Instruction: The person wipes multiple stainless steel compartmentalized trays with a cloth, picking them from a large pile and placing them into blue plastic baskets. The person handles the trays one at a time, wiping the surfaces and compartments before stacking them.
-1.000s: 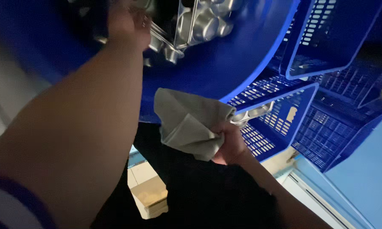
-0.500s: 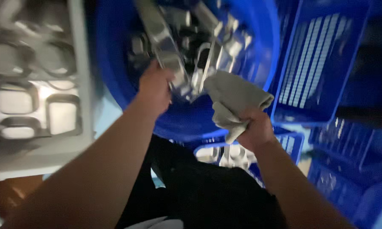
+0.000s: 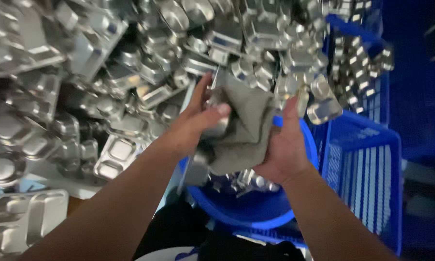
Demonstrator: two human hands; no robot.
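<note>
**Grey cloth wrapped round a steel tray, both hands on it**

Grey cloth point(image 3: 244, 128) sits right in the middle of the head view, held up over the blue round tub point(image 3: 256, 212). Left hand point(image 3: 191, 125) grips a steel tray point(image 3: 205, 145) on edge, thumb pressed across the front and fingers curled round the back, so it's clamped tight on that tray. Right hand point(image 3: 282, 150) is closed on the cloth, palm pushing it against the tray, fingers tucked into the fabric. Behind them is a huge pile of compartment trays point(image 3: 130, 63), all shiny metal and pretty blurry. A blue slatted crate point(image 3: 367, 164) stands just beside the tub on the right, and one flat tray point(image 3: 24, 224) lies bottom left.
</note>
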